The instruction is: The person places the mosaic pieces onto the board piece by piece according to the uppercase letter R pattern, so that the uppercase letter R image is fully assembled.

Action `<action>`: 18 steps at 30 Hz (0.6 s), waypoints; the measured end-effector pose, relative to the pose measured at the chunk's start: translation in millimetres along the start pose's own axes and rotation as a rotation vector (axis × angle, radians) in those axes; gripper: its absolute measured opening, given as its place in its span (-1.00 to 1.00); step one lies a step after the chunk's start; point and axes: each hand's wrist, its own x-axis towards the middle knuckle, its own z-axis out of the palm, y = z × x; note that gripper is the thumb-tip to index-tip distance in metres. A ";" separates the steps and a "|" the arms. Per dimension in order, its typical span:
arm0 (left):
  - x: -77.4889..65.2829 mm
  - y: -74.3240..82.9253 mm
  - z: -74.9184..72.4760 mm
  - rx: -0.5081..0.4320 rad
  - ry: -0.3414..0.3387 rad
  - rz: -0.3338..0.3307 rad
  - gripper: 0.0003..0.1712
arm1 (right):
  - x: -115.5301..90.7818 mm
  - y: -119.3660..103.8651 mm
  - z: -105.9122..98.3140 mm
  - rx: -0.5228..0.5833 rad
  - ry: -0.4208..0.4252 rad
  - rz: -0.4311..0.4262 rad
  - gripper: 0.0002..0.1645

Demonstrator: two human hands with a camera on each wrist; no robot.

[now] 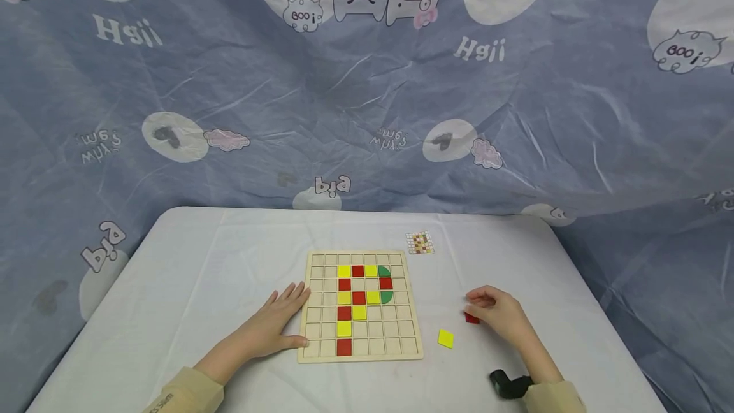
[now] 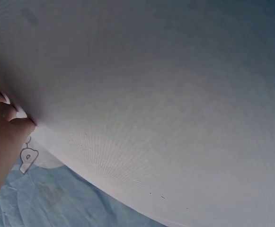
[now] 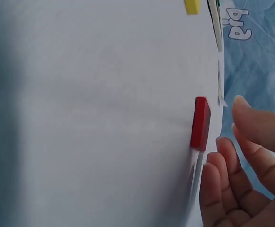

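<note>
A wooden grid board (image 1: 404,330) lies on the white table, with red and yellow square tiles and two green quarter-round tiles set in its cells. My left hand (image 1: 276,322) rests at the board's left edge, fingers spread and thumb near the lower left corner. On the right, my right hand (image 1: 500,314) hovers over a red square tile (image 1: 472,318) and partly covers it in the head view. In the right wrist view this red tile (image 3: 200,124) stands just beyond the fingertips, with thumb and fingers apart. A yellow square tile (image 1: 445,338) lies between board and right hand.
Behind the board's right corner lies a small card (image 1: 420,243) printed with a coloured grid pattern. A black curved object (image 1: 507,385) sits beside the right wrist. Past the table's far edge hangs a blue-grey printed cloth (image 1: 344,94).
</note>
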 end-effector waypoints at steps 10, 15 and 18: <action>-2.0 3.1 -1.4 0.000 0.006 0.007 0.16 | -1.5 17.5 -1.7 -0.051 -0.044 0.015 -0.60; -2.0 3.9 -2.2 0.001 0.008 0.002 0.16 | -1.7 17.0 0.9 -0.069 -0.040 0.017 -0.66; -1.4 3.1 -1.3 0.008 0.004 -0.003 0.16 | -2.0 15.4 1.8 -0.081 -0.042 0.020 -0.67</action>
